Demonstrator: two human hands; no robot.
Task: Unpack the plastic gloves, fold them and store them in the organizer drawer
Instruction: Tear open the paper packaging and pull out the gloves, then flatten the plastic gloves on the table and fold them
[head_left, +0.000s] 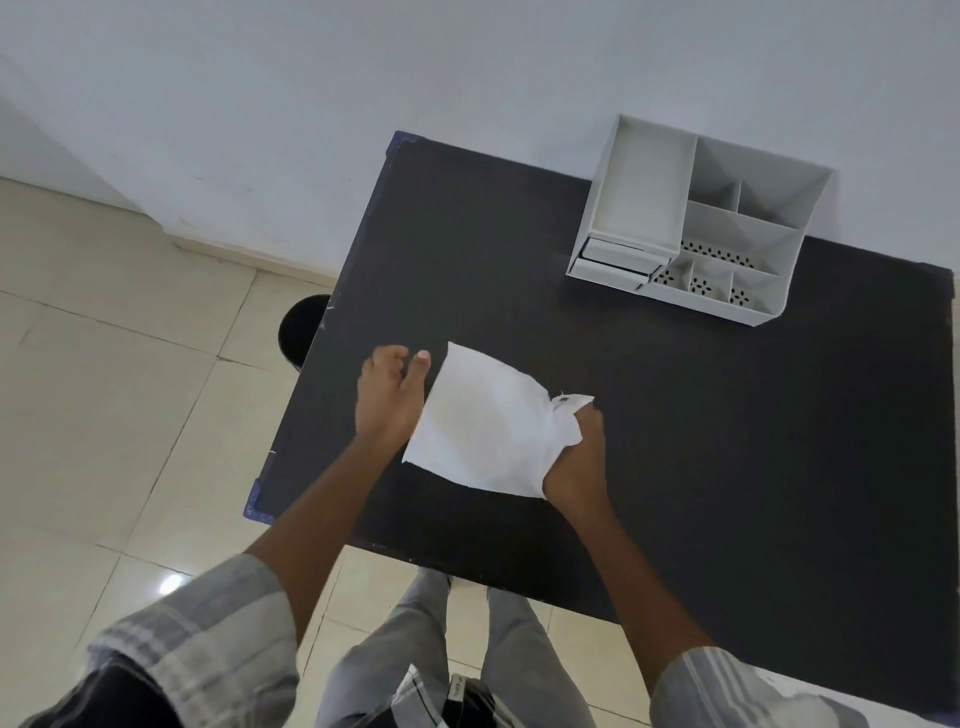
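A flat white glove packet (483, 423) lies on the black table (701, 441), near its front left part. My right hand (579, 460) grips the packet's right end, where the edge is crumpled. My left hand (389, 397) hovers at the packet's left edge with fingers spread, holding nothing. The white organizer (701, 218) stands at the back of the table against the wall, its small drawer (613, 265) at the front left, slightly pulled out. No gloves are visible outside the packet.
The organizer has several open compartments, some with perforated floors. A round black bin (301, 330) stands on the tiled floor by the table's left edge. My legs show below the table's front edge.
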